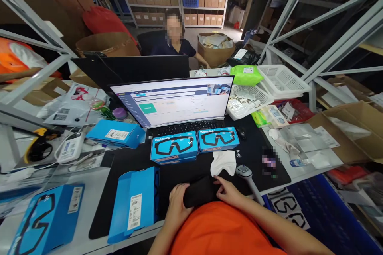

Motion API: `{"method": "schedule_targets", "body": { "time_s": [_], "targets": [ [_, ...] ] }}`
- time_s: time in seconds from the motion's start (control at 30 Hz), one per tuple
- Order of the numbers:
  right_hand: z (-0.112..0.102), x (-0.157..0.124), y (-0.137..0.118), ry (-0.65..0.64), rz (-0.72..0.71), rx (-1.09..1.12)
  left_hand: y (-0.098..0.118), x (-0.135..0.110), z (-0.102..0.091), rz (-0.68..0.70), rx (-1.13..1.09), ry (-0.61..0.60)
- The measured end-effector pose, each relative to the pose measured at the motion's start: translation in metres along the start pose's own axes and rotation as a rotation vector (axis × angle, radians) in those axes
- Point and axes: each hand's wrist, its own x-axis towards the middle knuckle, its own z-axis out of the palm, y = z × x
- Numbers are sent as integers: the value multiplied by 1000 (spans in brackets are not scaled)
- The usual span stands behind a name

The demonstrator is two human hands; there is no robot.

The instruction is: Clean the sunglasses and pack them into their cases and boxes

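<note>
A black case (200,192), seemingly a soft glasses case, lies between my hands close to the orange shirt. Wrapped round its left end is my left hand (178,201). At the right end, my right hand (228,190) pinches its edge with bent fingers. A white cloth (223,162) lies just beyond the case. To the left stands an opened blue box (136,199) with its flap out. Two blue boxes printed with glasses, a left one (174,146) and a right one (218,138), sit in front of the keyboard (188,127).
A barcode scanner (247,175) lies right of my right hand, near a mouse (240,132). The monitor (176,105) stands behind the boxes. More blue boxes (50,219) occupy the left. White baskets (281,79) stand back right. A co-worker (176,44) sits opposite.
</note>
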Motion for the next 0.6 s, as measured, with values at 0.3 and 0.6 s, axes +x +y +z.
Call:
{"method": "schedule_targets", "body": {
  "time_s": [0.3,0.6],
  "targets": [
    [-11,23,-35,-54,-80,-307,-16,-5,-18,76,11,-45],
    [-17,33,-34,-261,-10,-426,-8,-10,-15,24,127,-153]
  ]
}}
